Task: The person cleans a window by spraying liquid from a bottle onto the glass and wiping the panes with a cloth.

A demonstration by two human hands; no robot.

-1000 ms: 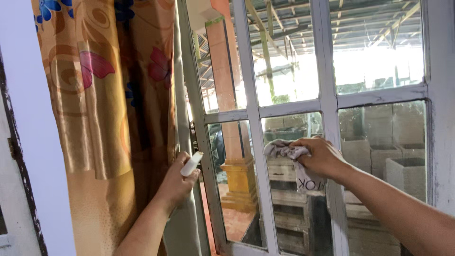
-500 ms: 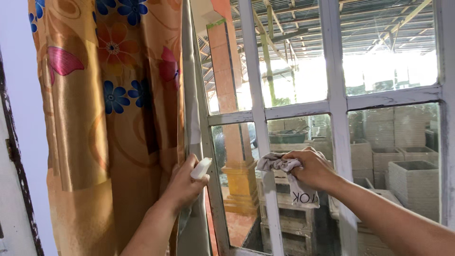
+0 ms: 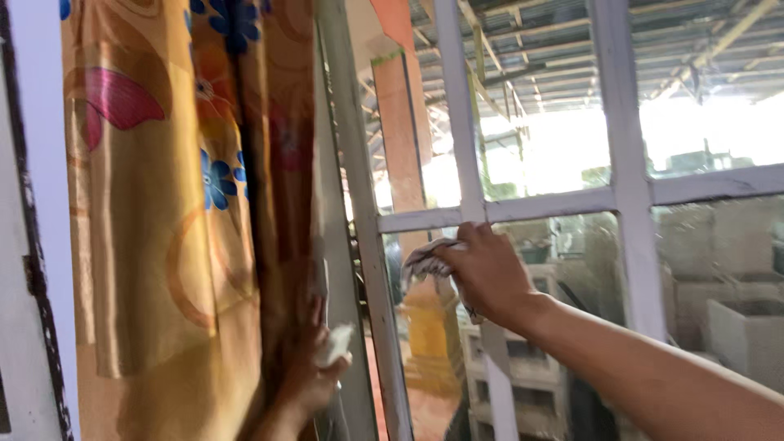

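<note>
Daylight is pouring through a white-framed window (image 3: 629, 196) that is filling the right two thirds of the frame, its thin bars dividing the glass into panes, and beyond the glass a roofed yard is showing, with an orange pillar (image 3: 404, 139) in the upper middle and grey blocks (image 3: 747, 327) stacked at the lower right. Along the left side an orange curtain (image 3: 163, 212) with pink and blue flowers is hanging beside a strip of pale wall (image 3: 41, 122) at the far left edge. Reaching in from the lower right, the right hand (image 3: 488, 273) is pressing a crumpled grey cloth (image 3: 426, 260) against the glass near the centre of the frame, just under the horizontal bar and beside the upright one; its fingers are clenching around the cloth, which is bunching out to the left of the knuckles. At the lower middle, partly tucked against the curtain's edge, the left hand (image 3: 314, 371) is gripping a small white bottle (image 3: 336, 343), whose top is poking up just above the curled fingers. Motion is blurring this hand, so the bottle's exact shape is hard to make out. Both hands are well apart, with the window's left frame post standing between them.
</note>
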